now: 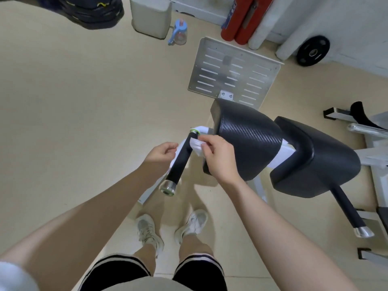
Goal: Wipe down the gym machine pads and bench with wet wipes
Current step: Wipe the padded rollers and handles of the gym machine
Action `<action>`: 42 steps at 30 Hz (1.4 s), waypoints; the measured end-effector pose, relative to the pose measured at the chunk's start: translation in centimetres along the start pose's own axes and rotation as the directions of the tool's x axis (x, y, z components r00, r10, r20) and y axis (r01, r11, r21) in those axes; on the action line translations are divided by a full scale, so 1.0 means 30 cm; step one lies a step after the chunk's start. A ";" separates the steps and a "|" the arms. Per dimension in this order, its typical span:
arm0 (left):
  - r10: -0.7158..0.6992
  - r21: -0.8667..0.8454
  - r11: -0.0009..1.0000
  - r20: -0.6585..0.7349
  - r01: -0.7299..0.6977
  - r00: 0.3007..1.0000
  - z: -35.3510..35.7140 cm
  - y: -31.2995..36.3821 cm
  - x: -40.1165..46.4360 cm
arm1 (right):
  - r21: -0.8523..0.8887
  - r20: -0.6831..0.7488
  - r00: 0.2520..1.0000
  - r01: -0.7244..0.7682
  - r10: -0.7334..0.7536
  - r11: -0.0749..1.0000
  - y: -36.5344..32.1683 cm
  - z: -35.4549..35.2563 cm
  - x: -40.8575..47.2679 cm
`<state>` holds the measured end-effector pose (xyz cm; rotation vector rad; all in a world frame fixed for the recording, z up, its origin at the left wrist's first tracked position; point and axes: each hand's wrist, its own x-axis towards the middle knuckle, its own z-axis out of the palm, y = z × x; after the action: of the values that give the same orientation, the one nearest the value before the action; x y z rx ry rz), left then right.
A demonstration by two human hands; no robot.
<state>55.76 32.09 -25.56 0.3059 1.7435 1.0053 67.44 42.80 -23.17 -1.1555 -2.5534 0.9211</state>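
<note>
Black carbon-weave texture on the left pad [249, 139] and right pad [315, 158]. Black handle [180, 162] with silver cap and green ring. White wipe [196, 147]. Beige floor [84, 97]. Silver slotted footplate [233, 74]. Red cylinders [241, 19]. Blue-lidded clear bottle [179, 32]. Black shorts [117, 271] with white stripe; white shoes [149, 232].

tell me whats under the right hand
A white wet wipe, pinched by the right hand against the black handle grip. The hand covers most of the wipe, so where it touches the grip cannot be seen.
</note>
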 end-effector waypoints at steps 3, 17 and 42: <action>-0.086 0.102 0.991 0.026 0.083 0.996 -0.024 -0.043 0.012 | -0.083 0.063 0.998 -0.007 0.012 0.997 0.013 0.079 0.043; -0.256 -0.079 0.962 0.077 0.262 0.964 -0.008 -0.113 0.046 | -0.325 0.339 0.937 0.035 0.082 0.945 0.090 0.249 0.181; -0.280 -0.049 0.951 0.289 0.306 0.916 -0.071 -0.088 0.025 | 0.271 -0.048 0.932 -0.333 0.358 0.903 0.069 0.263 -0.022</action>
<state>54.26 29.93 -27.81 0.1131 1.4298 0.7804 65.93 39.72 -30.60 -1.5544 -2.1062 1.2003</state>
